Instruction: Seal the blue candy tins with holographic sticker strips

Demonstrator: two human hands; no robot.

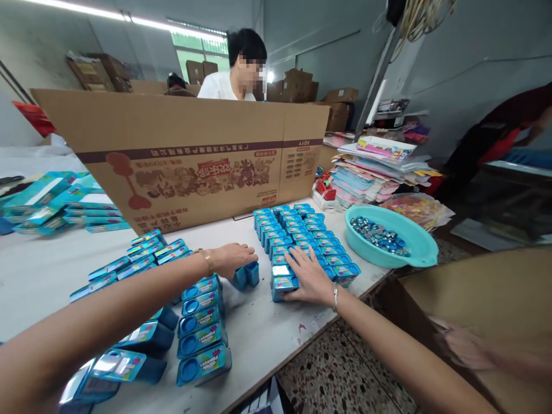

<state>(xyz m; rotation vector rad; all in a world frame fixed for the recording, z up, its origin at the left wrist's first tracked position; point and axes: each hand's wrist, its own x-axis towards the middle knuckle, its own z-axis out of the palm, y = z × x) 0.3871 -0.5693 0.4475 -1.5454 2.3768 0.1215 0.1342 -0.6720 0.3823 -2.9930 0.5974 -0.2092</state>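
My left hand [233, 260], with a bracelet on the wrist, is closed over a couple of small blue containers [252, 274] between two groups of similar ones. Its thumb is hidden. With fingers spread, my right hand [308, 276] lies on the near left corner of a tight block of blue containers [321, 234]. Below my left forearm runs a row of blue containers [200, 325] with round recesses and "CARAMELO MACIZO" labels on top. More blue containers [142, 261] stand beyond that forearm, partly covered by it.
A turquoise basin [420, 253] of small shiny pieces sits at the table's right edge. Behind the containers rises a large cardboard box [194, 126], with a person [222, 85] beyond. Flat teal packages [56, 198] lie at left; stacked printed sheets [366, 175] stand back right.
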